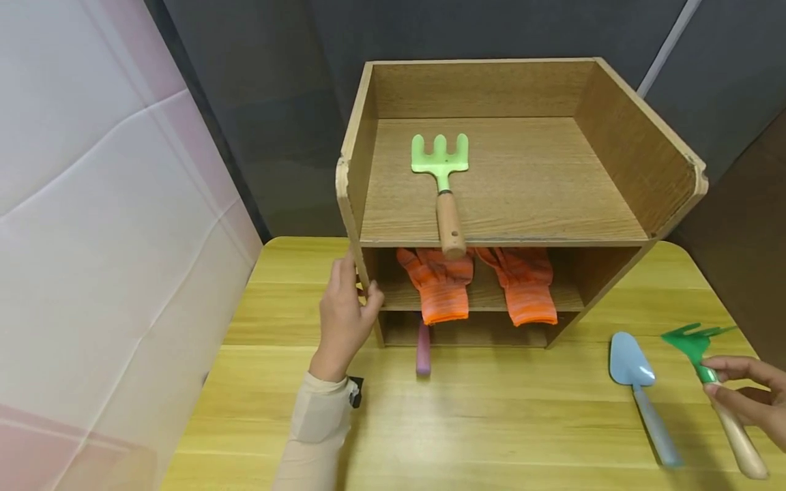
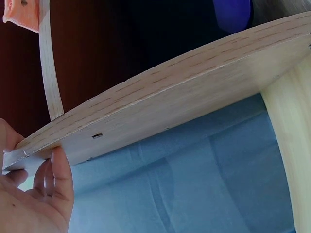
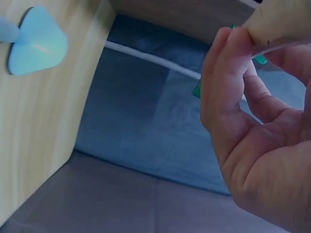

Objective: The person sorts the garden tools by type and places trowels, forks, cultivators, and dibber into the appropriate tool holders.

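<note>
My left hand (image 1: 347,315) grips the front edge of the left side panel of a wooden shelf (image 1: 503,242); in the left wrist view, thumb and fingers lie on either side of the panel (image 2: 146,94). At the right, my right hand (image 1: 750,395) pinches a green hand rake (image 1: 694,344) near the top of its pale handle, tines pointing away. In the right wrist view my fingers (image 3: 226,73) hide most of its green head. Beside it a light blue trowel (image 1: 632,361) lies on the table.
On the top shelf lies a light green hand fork (image 1: 440,160), its handle over the front edge. Orange gloves (image 1: 445,290) hang over the middle shelf's edge. A pink handle (image 1: 424,349) sticks out of the bottom compartment onto the wooden table (image 1: 510,416).
</note>
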`<state>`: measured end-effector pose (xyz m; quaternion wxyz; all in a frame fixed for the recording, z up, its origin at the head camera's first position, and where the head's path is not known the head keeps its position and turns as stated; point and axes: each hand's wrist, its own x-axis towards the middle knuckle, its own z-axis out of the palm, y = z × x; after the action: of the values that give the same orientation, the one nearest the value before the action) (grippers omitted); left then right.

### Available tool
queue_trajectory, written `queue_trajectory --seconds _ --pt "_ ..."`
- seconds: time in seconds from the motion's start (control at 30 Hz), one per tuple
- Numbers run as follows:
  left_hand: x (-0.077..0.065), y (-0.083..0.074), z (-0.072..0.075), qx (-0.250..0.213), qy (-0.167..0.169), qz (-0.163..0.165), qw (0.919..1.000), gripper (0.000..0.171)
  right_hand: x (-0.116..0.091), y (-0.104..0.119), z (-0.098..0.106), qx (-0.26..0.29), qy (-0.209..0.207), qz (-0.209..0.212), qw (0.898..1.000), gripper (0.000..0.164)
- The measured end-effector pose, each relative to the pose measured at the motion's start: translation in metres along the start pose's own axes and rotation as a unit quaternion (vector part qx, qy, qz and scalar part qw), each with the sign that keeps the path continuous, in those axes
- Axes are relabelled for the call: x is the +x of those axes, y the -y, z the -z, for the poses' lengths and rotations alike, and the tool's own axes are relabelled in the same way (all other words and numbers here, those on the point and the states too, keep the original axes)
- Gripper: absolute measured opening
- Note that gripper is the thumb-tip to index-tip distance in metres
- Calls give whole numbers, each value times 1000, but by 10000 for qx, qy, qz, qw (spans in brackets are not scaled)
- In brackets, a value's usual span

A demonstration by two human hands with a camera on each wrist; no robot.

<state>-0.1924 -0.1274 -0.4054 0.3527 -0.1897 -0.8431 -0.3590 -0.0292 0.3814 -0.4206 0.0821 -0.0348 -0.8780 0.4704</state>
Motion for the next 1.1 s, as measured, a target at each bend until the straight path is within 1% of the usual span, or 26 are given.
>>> queue_trajectory --seconds 0.1,0.27,0.43,0.57,0.73,0.93,1.0,1.07,1.1 --pt "0 -1 0 -17 13 9 10000 57 3 9 0 -121 43 184 9997 61" --pt "1 0 0 -13 47 11 10000 56 9 21 3 41 185 408 9990 64" --pt "1 0 0 2 36 17 10000 56 14 25 7 -40 330 716 9969 64" --pt "0 0 1 20 26 26 10000 56 16 24 11 -68 397 944 9947 65" --pt "0 -2 0 61 48 32 10000 55 16 20 14 -103 300 1525 9878 76" --pt "-1 -2 1 46 46 41 10000 54 17 11 16 161 426 1756 9834 82" --pt "-1 -2 1 44 55 37 10000 55 18 8 17 175 409 1868 9814 84" --pt "-1 -1 1 56 54 39 10000 55 19 6 17 93 290 1856 9822 81" --pt "0 -1 1 65 54 43 10000 55 21 7 17 103 269 1885 9816 83"
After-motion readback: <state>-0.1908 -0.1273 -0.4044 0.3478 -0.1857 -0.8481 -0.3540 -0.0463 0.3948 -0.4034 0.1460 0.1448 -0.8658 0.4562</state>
